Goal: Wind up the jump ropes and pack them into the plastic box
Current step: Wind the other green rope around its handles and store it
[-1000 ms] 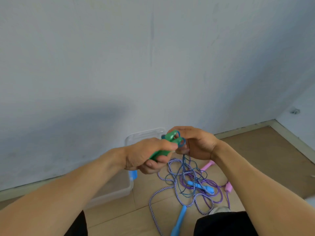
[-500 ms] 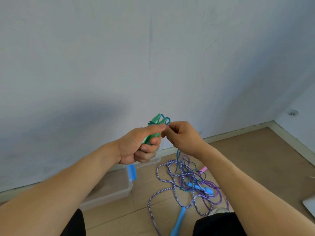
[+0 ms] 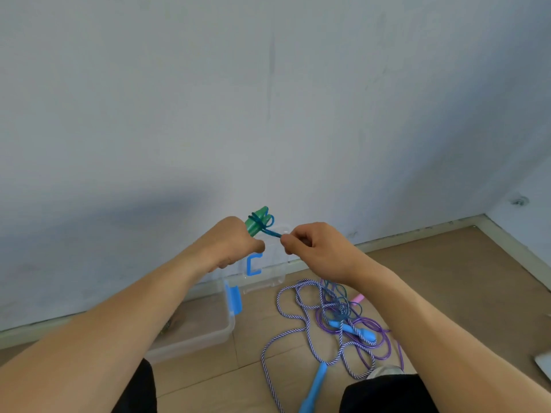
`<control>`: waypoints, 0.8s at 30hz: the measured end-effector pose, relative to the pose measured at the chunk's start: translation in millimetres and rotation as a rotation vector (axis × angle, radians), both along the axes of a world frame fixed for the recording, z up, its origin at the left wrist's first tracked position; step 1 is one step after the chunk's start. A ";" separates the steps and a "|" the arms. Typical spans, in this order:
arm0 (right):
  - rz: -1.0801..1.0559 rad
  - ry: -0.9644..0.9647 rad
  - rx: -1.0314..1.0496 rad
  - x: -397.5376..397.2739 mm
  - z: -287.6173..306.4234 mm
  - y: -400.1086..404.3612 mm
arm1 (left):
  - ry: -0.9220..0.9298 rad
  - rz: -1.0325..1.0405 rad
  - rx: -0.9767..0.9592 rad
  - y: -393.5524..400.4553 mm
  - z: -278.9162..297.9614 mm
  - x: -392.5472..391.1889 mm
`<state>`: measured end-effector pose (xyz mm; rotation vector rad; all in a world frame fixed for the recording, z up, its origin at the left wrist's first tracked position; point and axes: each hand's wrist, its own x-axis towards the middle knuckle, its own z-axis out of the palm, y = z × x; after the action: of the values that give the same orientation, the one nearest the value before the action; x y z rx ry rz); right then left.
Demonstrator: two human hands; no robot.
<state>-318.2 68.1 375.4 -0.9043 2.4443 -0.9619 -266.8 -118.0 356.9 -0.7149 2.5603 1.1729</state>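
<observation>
My left hand (image 3: 231, 244) grips the green handles (image 3: 257, 219) of a jump rope, held upright in front of the wall. A few turns of its blue cord (image 3: 269, 231) are wound around the handles' top. My right hand (image 3: 316, 248) pinches that cord, pulling it taut to the right; the cord then drops to the floor. A clear plastic box (image 3: 208, 335) with blue latches lies open on the floor below my left arm. Its lid (image 3: 268, 281) leans against the wall.
A tangle of ropes lies on the wooden floor: a blue-white striped rope (image 3: 286, 332) with a blue handle (image 3: 313, 389), a purple rope (image 3: 381, 347) and a pink handle (image 3: 357, 299). The wall stands close ahead. My knees are at the bottom edge.
My right hand has drawn the blue cord out to the right, away from the green handles. Both hands sit slightly higher against the wall than before.
</observation>
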 end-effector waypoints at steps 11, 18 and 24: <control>0.257 0.142 0.231 4.7 -2.9 2.9 | -0.313 -0.477 -0.407 43.3 -8.1 14.0; 0.319 0.145 0.251 9.4 -0.7 -2.1 | -0.452 -0.431 -0.153 35.3 -18.3 6.2; 0.257 -0.115 0.158 1.2 -0.9 10.7 | -0.291 -0.810 -0.287 61.8 -22.2 27.7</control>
<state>-317.1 78.9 374.5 -1.0447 2.2064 -0.6994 -239.2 -56.2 334.7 0.1289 2.3837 0.4105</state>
